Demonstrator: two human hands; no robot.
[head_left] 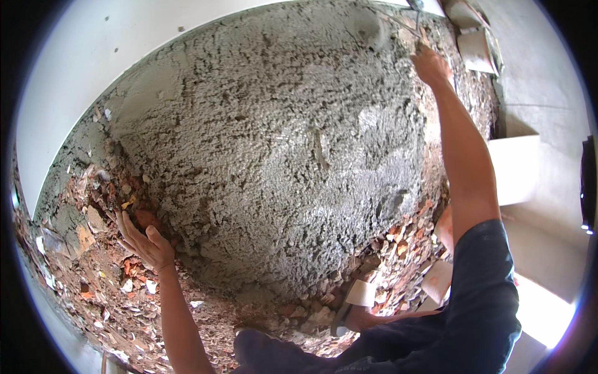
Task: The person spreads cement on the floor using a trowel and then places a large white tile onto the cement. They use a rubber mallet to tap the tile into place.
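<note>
My right hand (pixel 431 64) is closed round the handle of a trowel at the far right. The trowel's thin metal shank (pixel 402 23) shows beyond my fingers; its blade is smeared and hard to make out against the wet grey mortar (pixel 280 137). That mortar spreads in a broad, rough layer across the middle. On the left, my left hand (pixel 146 246) has its fingers stretched out and its thumb apart. It is beside a reddish brick piece (pixel 146 217) at the mortar's edge, over broken rubble. Whether it touches the rubble I cannot tell.
A pale wall (pixel 81 68) bounds the far left side. Rubble (pixel 124 311) with brick chips lies along the near side. At the right stand pale blocks (pixel 478 51), a white box-like shape (pixel 516 168) and a grey wall (pixel 542 81). My foot (pixel 359 319) rests near the mortar.
</note>
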